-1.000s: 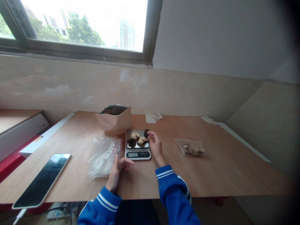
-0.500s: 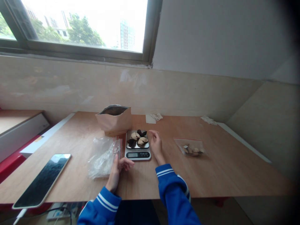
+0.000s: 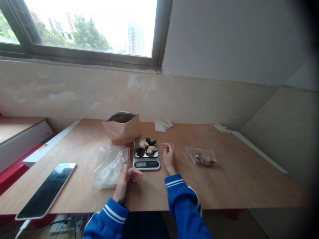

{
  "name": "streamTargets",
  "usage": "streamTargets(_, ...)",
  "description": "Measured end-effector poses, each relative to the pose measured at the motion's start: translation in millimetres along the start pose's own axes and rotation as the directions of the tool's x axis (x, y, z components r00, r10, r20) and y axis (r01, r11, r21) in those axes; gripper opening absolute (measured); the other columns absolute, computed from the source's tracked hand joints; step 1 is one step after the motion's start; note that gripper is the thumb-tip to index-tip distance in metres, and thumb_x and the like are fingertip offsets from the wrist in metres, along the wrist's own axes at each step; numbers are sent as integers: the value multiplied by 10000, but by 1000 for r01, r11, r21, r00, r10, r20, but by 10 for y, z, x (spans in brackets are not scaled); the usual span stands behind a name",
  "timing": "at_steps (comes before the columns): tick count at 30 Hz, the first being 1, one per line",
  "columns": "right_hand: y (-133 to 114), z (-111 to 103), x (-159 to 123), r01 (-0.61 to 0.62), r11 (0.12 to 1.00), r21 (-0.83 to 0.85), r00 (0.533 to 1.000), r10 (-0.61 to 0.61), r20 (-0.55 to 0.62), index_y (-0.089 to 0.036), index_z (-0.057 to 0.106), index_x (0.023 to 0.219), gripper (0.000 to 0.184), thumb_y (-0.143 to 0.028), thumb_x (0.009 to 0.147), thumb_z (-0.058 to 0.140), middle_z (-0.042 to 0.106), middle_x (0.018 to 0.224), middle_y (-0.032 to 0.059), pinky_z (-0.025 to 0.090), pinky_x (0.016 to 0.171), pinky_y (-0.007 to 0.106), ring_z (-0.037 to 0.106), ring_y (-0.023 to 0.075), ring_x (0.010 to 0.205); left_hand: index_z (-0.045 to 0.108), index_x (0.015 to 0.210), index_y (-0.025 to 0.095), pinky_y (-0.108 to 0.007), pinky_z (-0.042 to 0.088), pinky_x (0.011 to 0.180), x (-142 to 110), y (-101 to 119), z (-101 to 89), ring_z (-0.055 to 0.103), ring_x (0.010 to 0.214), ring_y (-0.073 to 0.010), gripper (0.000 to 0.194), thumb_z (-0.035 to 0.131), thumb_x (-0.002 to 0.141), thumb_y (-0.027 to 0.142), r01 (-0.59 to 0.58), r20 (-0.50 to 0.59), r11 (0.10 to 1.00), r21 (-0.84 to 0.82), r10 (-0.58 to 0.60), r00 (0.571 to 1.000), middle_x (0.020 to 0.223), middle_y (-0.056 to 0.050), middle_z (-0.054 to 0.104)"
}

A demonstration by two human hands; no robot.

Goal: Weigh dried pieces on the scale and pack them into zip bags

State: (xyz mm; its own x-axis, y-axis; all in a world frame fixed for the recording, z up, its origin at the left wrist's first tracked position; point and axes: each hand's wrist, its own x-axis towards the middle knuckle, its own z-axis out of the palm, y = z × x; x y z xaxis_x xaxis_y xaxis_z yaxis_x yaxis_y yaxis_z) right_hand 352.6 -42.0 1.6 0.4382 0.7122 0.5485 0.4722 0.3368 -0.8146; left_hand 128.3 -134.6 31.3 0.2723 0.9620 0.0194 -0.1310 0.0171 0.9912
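Note:
A small kitchen scale (image 3: 146, 165) stands on the table, its display toward me. On its metal plate lie several pale, shell-like pieces (image 3: 151, 150) and dark brown ones (image 3: 140, 152); their kind I cannot make out. My left hand (image 3: 127, 179) rests at the scale's front left corner, fingers loosely apart and holding nothing, its thumb by the edge of a pile of clear zip bags (image 3: 109, 169). Just right of the scale, my right hand (image 3: 169, 157) is raised with the index finger stretched left toward the plate and the other fingers curled, nothing visible in it.
An upright brown paper pouch (image 3: 122, 129) stands open behind the scale. To the right lies a zip bag (image 3: 203, 156) with brownish pieces inside. A phone (image 3: 47, 191) on a charging cable lies at the left. Crumpled tissue (image 3: 166, 124) sits near the wall.
My right hand has drawn slightly right and down, away from the scale's plate, and its fingers have curled more. My left hand and the pieces on the scale look the same.

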Motion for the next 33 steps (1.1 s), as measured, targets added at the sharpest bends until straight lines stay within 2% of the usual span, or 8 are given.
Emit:
streamTargets(7, 16, 10, -33, -10, 1000, -14, 1000, 10, 18, -188, 631, 858, 278, -124, 817, 364, 526, 951, 78, 447, 840, 346, 545, 195, 902, 697, 750, 135, -277, 376, 574, -45, -2, -15, 500, 631, -157, 579, 317, 912, 540, -49, -3, 998, 26, 49, 999, 712, -66, 591)
streamTargets(13, -57, 46, -23, 76, 996, 41, 996, -78, 46, -196, 639, 1040, 336, -268, 934, 329, 567, 1086, 102, 416, 959, 384, 532, 202, 1067, 679, 726, 157, -299, 387, 553, -185, 151, 82, 489, 586, -161, 447, 417, 892, 479, -251, -89, 941, 228, 276, 957, 678, -57, 558)
streamTargets(18, -62, 126, -2, 120, 990, 79, 978, -132, 161, -207, 603, 1179, 383, -330, 965, 310, 563, 1252, 92, 354, 1048, 384, 481, 182, 1203, 660, 825, 204, -336, 442, 725, -107, 736, 131, 547, 786, -210, 336, 388, 921, 377, -386, -187, 735, 557, 564, 805, 832, -67, 599)
streamTargets(22, 8, 181, 14, 31, 996, 82, 980, -47, 193, -201, 565, 1236, 395, -381, 945, 369, 574, 1270, 100, 364, 1034, 399, 499, 197, 1190, 609, 992, 187, -336, 446, 829, 442, 1511, -4, 547, 897, -191, 262, 381, 926, 299, -379, -231, 529, 760, 764, 603, 979, -63, 582)
streamTargets(24, 40, 194, 20, 19, 997, 75, 977, -34, 212, -201, 575, 1226, 391, -392, 928, 409, 592, 1249, 99, 366, 1028, 406, 510, 206, 1172, 620, 980, 166, -354, 429, 863, 827, 1830, -108, 536, 900, -193, 267, 381, 916, 266, -311, -165, 392, 866, 810, 563, 1005, -82, 562)
streamTargets(26, 59, 200, 29, 45, 997, 67, 973, -59, 222, -203, 602, 1191, 369, -381, 913, 438, 613, 1214, 94, 364, 1025, 406, 517, 210, 1156, 630, 929, 155, -371, 400, 901, 1197, 2019, -226, 527, 936, -214, 256, 392, 899, 243, -275, -17, 244, 930, 777, 630, 971, -95, 578)
streamTargets(30, 71, 200, 53, 67, 996, 60, 977, -78, 199, -208, 640, 1118, 317, -354, 891, 473, 637, 1135, 83, 388, 997, 393, 544, 208, 1099, 637, 803, 161, -326, 416, 747, 1676, 2072, -445, 554, 760, -202, 264, 406, 874, 268, -186, 99, 163, 969, 434, 896, 796, -77, 629)
streamTargets(33, 74, 194, 67, 52, 997, 65, 978, -64, 198, -213, 652, 1073, 289, -366, 879, 502, 643, 1096, 77, 401, 976, 385, 551, 209, 1073, 643, 738, 163, -308, 401, 683, 1779, 2059, -526, 559, 691, -194, 303, 403, 868, 294, -130, 86, 130, 983, 300, 950, 741, -68, 644)
